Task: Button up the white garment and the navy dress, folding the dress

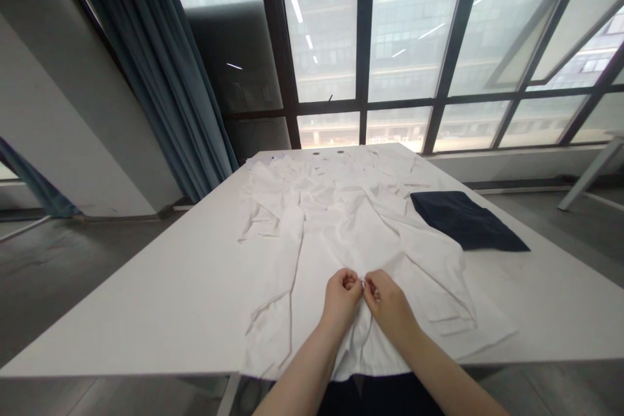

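Observation:
A white long-sleeved garment (312, 260) lies spread out on the table, its lower end hanging at the near edge. Over its front, my left hand (342, 299) pinches the fabric with curled fingers. My right hand (390, 302) does the same just beside it, and the fingertips of both almost meet. Something small and pale shows between the fingertips, too small to make out. Below the hands the cloth is drawn up into folds. One sleeve stretches along the left side, the other lies bent at the right.
The white table (160, 312) extends toward the windows. More crumpled white cloth (316, 172) covers its far part. A folded dark navy cloth (465, 221) rests on the right side. Blue curtains (160, 71) hang at the left, and a white table leg (587, 175) stands at far right.

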Tool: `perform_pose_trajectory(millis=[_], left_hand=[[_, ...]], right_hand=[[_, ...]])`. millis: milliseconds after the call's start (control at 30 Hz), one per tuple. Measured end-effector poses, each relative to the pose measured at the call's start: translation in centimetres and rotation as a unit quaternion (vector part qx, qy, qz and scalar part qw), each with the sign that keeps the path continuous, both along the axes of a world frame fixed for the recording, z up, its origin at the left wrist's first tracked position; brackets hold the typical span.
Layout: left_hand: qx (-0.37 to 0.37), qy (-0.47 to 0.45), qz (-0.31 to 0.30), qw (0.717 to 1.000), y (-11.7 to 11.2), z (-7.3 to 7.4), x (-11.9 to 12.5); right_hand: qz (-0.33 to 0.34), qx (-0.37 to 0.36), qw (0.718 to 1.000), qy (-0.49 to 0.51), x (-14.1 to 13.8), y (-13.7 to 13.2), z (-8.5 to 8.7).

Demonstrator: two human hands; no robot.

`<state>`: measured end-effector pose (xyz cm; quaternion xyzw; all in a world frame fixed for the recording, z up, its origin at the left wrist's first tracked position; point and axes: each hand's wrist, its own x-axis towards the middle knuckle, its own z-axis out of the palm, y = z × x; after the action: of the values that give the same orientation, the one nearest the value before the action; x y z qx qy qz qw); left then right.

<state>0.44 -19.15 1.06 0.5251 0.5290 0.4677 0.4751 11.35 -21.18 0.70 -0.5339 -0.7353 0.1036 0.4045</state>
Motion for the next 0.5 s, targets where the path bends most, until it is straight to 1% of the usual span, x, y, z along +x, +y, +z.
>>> perform_pose_trajectory(millis=[167,233,300,367,400,433,467,500], left_hand=[[0.026,0.003,-0.017,1.0,-0.3,0.6,0.1],[0.04,0.017,-0.029,0.999,-0.4,0.7,0.1],[0.063,0.045,-0.038,0.996,-0.5,0.7,0.1],[0.093,0.087,-0.043,0.991,-0.5,0.6,0.1],[0.105,0.112,-0.044,0.987,-0.4,0.6,0.1],[0.115,0.137,-0.046,0.983,-0.4,0.5,0.1],[0.122,0.162,-0.048,0.978,-0.3,0.4,0.0],[0.128,0.184,-0.049,0.973,-0.3,0.4,-0.1]], right_hand=[[-0.006,-0.035,0.998,0.042,0.3,-0.2,0.7],[-0.001,-0.085,0.992,0.094,0.7,0.0,1.1],[0.027,-0.173,0.971,0.166,1.0,0.6,1.4],[0.068,-0.259,0.938,0.221,1.3,1.2,1.7],[0.086,-0.29,0.924,0.234,1.4,1.5,1.8],[0.098,-0.31,0.916,0.235,1.6,1.6,1.9],[0.107,-0.318,0.915,0.225,1.8,1.7,2.1],[0.11,-0.316,0.92,0.205,2.1,1.6,2.3]])
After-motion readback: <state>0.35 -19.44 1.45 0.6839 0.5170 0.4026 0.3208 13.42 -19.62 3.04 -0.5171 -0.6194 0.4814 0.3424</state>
